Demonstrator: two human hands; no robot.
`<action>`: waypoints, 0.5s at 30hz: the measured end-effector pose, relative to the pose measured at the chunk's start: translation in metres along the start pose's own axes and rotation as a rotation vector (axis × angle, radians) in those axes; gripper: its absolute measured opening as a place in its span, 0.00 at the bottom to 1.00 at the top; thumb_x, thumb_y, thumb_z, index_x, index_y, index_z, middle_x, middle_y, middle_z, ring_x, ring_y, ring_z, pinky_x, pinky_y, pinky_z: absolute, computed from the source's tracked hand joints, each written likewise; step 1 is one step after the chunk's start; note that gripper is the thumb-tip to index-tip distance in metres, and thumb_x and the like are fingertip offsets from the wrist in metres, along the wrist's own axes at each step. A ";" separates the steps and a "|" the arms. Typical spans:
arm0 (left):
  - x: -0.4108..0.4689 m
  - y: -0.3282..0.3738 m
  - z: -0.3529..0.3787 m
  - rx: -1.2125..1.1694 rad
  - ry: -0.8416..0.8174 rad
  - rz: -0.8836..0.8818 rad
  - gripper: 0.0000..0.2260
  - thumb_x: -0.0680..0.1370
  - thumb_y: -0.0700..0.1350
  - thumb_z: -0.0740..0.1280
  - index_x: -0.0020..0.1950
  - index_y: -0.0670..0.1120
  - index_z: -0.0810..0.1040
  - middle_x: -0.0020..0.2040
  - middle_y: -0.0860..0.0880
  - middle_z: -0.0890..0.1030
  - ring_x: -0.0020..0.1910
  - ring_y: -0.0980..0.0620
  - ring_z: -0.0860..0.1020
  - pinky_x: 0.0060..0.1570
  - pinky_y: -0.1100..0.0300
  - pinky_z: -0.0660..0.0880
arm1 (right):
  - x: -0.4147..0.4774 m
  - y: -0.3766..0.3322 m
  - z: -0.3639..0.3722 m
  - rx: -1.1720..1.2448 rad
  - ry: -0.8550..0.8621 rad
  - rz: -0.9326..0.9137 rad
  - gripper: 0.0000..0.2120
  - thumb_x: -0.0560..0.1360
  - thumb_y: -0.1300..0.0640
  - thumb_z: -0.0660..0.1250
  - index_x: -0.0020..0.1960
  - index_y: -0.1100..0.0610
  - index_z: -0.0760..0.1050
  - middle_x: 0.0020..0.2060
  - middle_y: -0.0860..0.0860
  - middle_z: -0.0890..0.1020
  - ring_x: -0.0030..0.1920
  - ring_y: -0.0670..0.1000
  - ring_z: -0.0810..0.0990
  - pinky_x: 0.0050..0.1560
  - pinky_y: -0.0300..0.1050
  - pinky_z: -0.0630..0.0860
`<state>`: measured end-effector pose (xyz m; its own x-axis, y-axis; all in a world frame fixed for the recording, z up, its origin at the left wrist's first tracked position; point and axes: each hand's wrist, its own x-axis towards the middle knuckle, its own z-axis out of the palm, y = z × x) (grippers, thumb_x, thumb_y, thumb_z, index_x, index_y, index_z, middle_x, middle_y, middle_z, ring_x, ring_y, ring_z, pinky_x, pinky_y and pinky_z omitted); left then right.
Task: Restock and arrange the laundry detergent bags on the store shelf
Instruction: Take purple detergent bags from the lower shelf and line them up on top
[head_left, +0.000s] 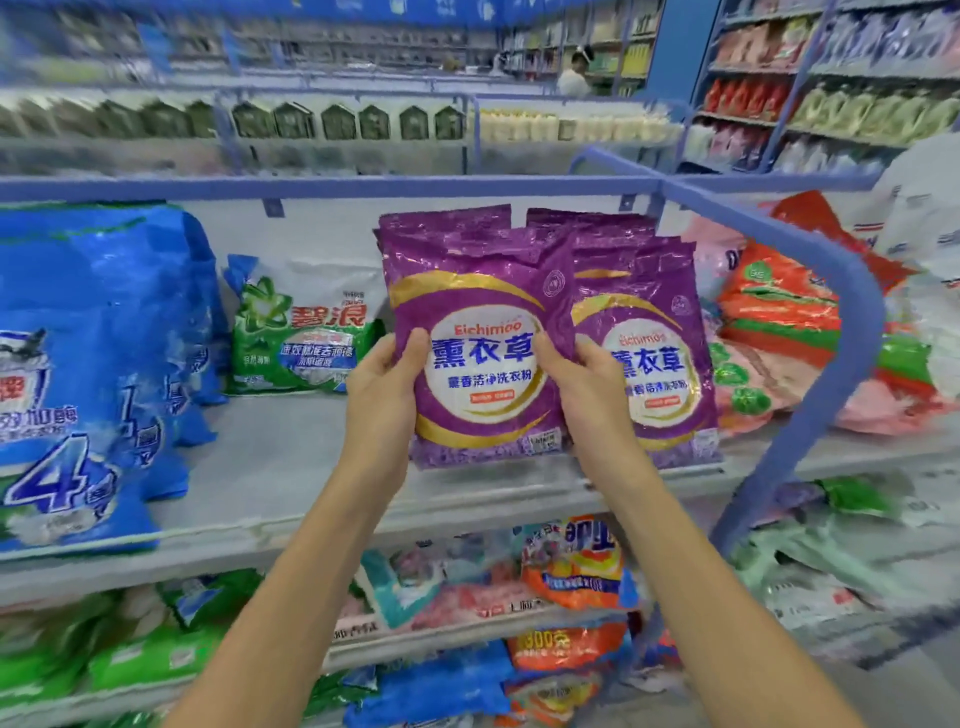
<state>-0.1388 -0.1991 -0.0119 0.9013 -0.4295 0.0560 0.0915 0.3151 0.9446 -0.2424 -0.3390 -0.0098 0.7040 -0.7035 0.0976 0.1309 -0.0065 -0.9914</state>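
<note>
In the middle of the frame the front purple plastic detergent bag (483, 343) is upright over the pale metal shelf board (291, 467), with more of its kind stacked behind it. The left hand (384, 374) grips its left edge and the right hand (582, 374) its right edge. Just to the right, partly overlapped by it, stands a second stack of purple bags (660, 364). Left of centre, further back on the board, sits a green-and-white plastic bag (306, 332). Large blue plastic sacks (78, 364) fill the left edge of the frame. Beyond the curved blue metal rail (831, 291) at the right, red-and-pink bags (779, 312) lie heaped. An orange bag (571, 561) lies on the shelf below.
</note>
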 end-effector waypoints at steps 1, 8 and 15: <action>0.002 -0.007 0.000 0.003 0.033 0.000 0.05 0.82 0.47 0.67 0.55 0.48 0.82 0.50 0.48 0.88 0.48 0.46 0.86 0.49 0.51 0.83 | 0.004 0.005 -0.002 0.003 -0.010 0.013 0.08 0.81 0.51 0.69 0.44 0.50 0.78 0.38 0.36 0.86 0.43 0.37 0.84 0.57 0.48 0.80; 0.004 -0.035 -0.014 0.022 0.242 0.036 0.10 0.79 0.47 0.72 0.58 0.45 0.82 0.48 0.50 0.86 0.47 0.51 0.83 0.45 0.54 0.78 | 0.020 0.025 -0.013 0.044 -0.036 0.024 0.29 0.75 0.36 0.69 0.50 0.64 0.76 0.43 0.71 0.75 0.44 0.55 0.75 0.50 0.55 0.71; 0.005 -0.028 -0.011 0.004 0.247 0.008 0.06 0.80 0.47 0.70 0.54 0.46 0.82 0.47 0.47 0.85 0.42 0.53 0.83 0.40 0.58 0.78 | 0.016 0.023 -0.015 0.107 -0.036 0.068 0.24 0.77 0.38 0.69 0.52 0.60 0.81 0.52 0.66 0.82 0.54 0.63 0.83 0.65 0.64 0.77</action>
<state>-0.1323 -0.2007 -0.0417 0.9783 -0.2067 -0.0163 0.0822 0.3142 0.9458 -0.2387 -0.3613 -0.0324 0.7385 -0.6733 0.0353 0.1542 0.1176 -0.9810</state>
